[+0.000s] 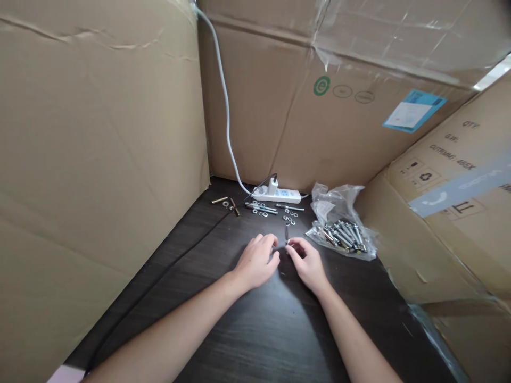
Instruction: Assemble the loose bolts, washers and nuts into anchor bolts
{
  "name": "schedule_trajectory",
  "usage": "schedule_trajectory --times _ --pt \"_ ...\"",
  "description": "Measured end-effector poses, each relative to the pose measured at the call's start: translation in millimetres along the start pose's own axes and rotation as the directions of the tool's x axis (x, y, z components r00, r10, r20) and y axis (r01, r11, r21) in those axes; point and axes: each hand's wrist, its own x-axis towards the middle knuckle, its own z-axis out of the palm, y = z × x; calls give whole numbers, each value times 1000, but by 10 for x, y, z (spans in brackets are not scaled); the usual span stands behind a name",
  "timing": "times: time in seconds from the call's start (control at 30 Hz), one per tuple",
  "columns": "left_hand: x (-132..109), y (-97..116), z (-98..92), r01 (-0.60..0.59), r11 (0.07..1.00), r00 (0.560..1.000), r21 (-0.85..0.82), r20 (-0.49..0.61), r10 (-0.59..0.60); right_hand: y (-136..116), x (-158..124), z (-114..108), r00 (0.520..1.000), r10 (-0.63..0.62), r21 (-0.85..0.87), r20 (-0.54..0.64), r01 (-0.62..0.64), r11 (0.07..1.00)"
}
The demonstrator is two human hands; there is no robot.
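On the dark tabletop, my right hand (308, 261) pinches a metal bolt (287, 232) between thumb and fingertips. The bolt points away from me, and its near end is hidden by the fingers. Just left of it, my left hand (258, 260) has curved fingers with a gap between thumb and forefinger, and nothing shows in it. Beyond the hands lie loose bolts (261, 208) with washers and nuts (293, 222) around them. Brass-coloured sleeves (219, 200) rest further left. A clear plastic bag (337, 199) at the right holds many more bolts (346, 235).
A white power strip (293, 197) with a plugged-in adapter (272, 186) stands at the back. Its white cable (225, 101) rises behind. A black cord (171, 261) crosses the table's left side. Large cardboard boxes (255, 106) wall in the left, back and right.
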Motion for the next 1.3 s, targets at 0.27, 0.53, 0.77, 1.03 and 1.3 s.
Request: schedule_trajectory --times 0.27,0.53,0.77,1.03,1.3 --pt "-15 -1 2 0 996 1000 -94 13 2 -225 -111 181 992 -120 160 32 113 981" --pt "21 -28 34 38 993 998 -111 59 -32 -232 -146 221 987 -158 183 5 154 971" --pt "21 -72 43 -21 985 997 -174 73 34 -281 -219 294 977 -211 38 -32 212 976" --pt "38 -131 102 -47 966 999 -255 1 48 -301 -222 263 986 -162 -51 -40 160 986" --pt "79 -145 144 -37 975 995 -221 -98 15 -172 -198 98 994 -64 -185 -93 46 982"
